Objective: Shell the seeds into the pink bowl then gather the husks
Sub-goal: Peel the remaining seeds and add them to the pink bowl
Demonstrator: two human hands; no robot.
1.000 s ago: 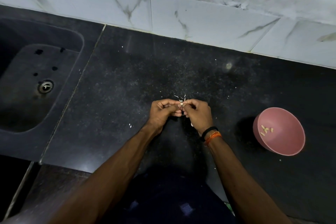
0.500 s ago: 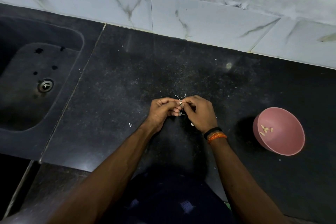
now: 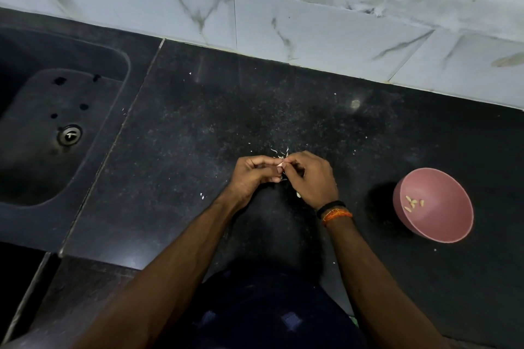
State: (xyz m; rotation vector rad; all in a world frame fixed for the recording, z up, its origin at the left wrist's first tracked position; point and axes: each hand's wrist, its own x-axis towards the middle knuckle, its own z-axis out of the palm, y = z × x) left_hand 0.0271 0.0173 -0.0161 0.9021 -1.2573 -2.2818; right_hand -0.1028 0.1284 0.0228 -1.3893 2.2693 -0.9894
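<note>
we pinch a tiny pale seed (image 3: 281, 165) with our left hand (image 3: 252, 176) and right hand (image 3: 310, 178); the pink bowl (image 3: 448, 221) at the right holds a few.

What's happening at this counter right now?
A person is shelling a small pale seed over the black speckled stone counter, pinching it between the left hand and the right hand. A few shelled kernels already lie in the round pink bowl, which sits to the right. Thin white husk scraps lie scattered just beyond the fingers, not yet gathered. A dark sink is on the left.
</note>
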